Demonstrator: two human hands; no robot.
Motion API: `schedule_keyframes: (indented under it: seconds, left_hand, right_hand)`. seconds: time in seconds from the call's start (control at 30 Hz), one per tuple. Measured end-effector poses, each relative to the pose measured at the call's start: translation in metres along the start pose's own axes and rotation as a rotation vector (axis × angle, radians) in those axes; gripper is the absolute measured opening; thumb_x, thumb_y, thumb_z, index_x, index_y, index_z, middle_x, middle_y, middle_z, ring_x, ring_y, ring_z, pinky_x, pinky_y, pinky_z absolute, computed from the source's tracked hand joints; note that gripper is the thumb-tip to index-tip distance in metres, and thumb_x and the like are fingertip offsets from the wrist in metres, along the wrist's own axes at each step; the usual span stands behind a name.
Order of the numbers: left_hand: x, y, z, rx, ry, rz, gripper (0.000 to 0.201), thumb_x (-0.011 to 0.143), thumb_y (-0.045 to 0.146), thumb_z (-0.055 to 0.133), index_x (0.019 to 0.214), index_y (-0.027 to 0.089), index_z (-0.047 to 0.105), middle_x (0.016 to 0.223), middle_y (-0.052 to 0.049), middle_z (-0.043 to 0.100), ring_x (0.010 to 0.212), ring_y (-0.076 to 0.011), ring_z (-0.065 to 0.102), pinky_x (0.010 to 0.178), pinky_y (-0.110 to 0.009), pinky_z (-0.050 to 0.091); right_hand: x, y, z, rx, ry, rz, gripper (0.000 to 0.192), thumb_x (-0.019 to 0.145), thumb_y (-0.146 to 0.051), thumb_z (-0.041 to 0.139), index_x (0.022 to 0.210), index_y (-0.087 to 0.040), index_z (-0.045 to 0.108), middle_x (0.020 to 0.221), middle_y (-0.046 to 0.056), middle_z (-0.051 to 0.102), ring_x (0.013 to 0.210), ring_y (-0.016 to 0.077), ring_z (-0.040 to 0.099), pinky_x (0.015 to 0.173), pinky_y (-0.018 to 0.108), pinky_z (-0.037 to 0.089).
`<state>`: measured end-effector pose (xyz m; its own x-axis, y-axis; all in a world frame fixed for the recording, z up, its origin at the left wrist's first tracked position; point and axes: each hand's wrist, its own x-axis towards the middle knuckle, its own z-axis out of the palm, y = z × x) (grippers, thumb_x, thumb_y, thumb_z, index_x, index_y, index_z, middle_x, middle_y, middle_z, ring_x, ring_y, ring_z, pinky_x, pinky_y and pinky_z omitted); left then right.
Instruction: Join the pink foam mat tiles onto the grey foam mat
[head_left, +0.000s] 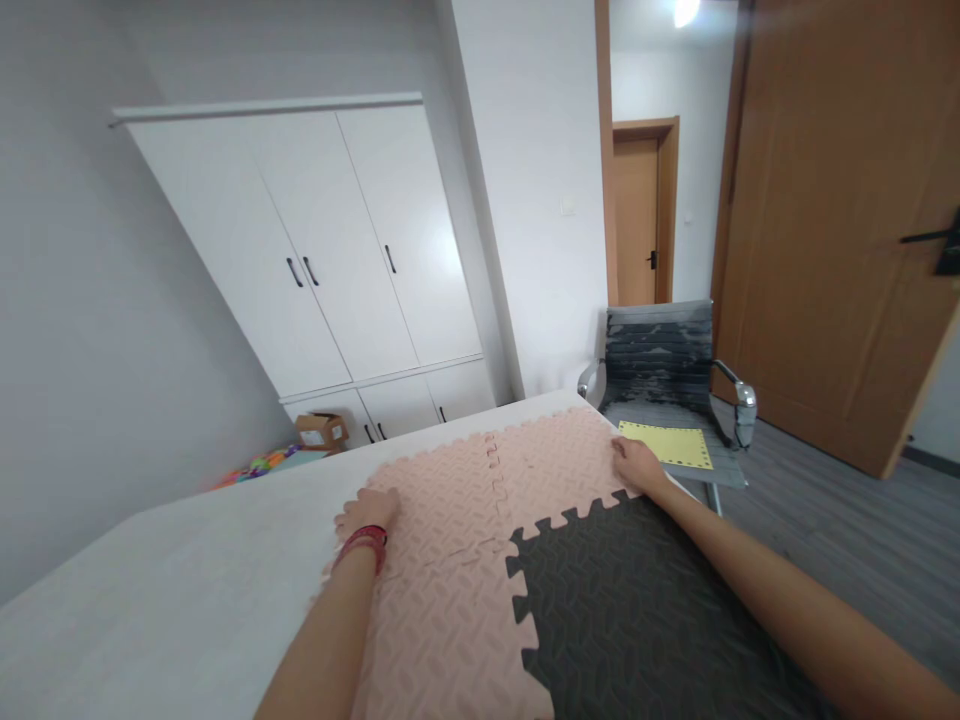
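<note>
Interlocking foam mat tiles lie on a white table (172, 580). Three pink tiles (450, 520) are joined together, and a dark grey tile (637, 600) fits into their near right corner. My left hand (367, 512) rests flat on the left edge of the far left pink tile, a red band on the wrist. My right hand (636, 462) presses on the right edge of the far right pink tile (559, 465), fingers down on the foam. Neither hand lifts a tile.
A grey office chair (664, 375) stands beyond the table's right corner with a yellow sheet (667, 445) on its seat. A white wardrobe (322, 250) lines the back wall, a cardboard box (322, 430) and colourful toys (255, 468) on the floor below. A wooden door (840, 220) stands right.
</note>
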<state>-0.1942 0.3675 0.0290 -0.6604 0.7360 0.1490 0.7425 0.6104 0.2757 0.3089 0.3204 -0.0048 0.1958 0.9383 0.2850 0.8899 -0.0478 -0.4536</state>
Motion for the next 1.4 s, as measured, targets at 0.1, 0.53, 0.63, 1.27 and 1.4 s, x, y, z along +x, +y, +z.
schedule_keyframes:
  seconds: [0.1,0.53,0.63,1.27,1.4]
  left_hand:
    - [0.002,-0.006,0.003,0.028,-0.021,-0.073,0.045,0.086,0.046,0.053,0.12,0.017,0.051,0.126,-0.01,0.052,0.111,-0.0232,0.052,0.092,-0.047,0.046]
    - [0.007,-0.01,-0.003,0.061,-0.081,-0.119,0.047,0.085,0.05,0.052,0.119,0.018,0.051,0.128,-0.01,0.05,0.112,-0.0234,0.051,0.091,-0.046,0.046]
    - [0.004,-0.013,-0.003,0.085,-0.077,-0.066,0.049,0.085,0.052,0.051,0.12,0.018,0.051,0.13,-0.01,0.048,0.115,-0.0244,0.049,0.093,-0.047,0.044]
    - [-0.023,0.134,0.038,-0.021,-0.202,0.883,0.04,0.087,0.04,0.053,0.122,0.019,0.05,0.124,-0.009,0.053,0.107,-0.0211,0.055,0.091,-0.045,0.047]
    - [-0.027,0.137,0.036,0.028,-0.21,0.887,0.041,0.087,0.041,0.053,0.122,0.02,0.05,0.124,-0.008,0.053,0.109,-0.0216,0.054,0.092,-0.046,0.046]
  right_hand:
    - [-0.003,-0.003,0.004,-0.012,0.027,-0.005,0.039,0.082,-0.02,0.042,0.116,-0.009,0.058,0.119,0.015,0.059,0.109,0.0205,0.054,0.097,0.027,0.035]
    - [0.012,0.016,0.011,0.019,0.005,0.033,0.033,0.078,-0.016,0.044,0.102,-0.013,0.067,0.123,0.012,0.055,0.108,0.0192,0.053,0.096,0.026,0.036]
    - [0.011,0.016,0.011,0.033,0.001,0.017,0.033,0.077,-0.016,0.045,0.101,-0.013,0.067,0.122,0.012,0.056,0.107,0.0198,0.054,0.096,0.027,0.037]
    - [0.015,0.021,0.015,0.045,0.001,-0.016,0.036,0.077,-0.016,0.043,0.106,-0.014,0.065,0.119,0.011,0.058,0.109,0.0188,0.053,0.097,0.026,0.036]
    - [0.02,0.025,0.018,0.057,-0.01,-0.012,0.036,0.075,-0.016,0.045,0.104,-0.016,0.066,0.12,0.009,0.058,0.108,0.0178,0.054,0.096,0.025,0.037]
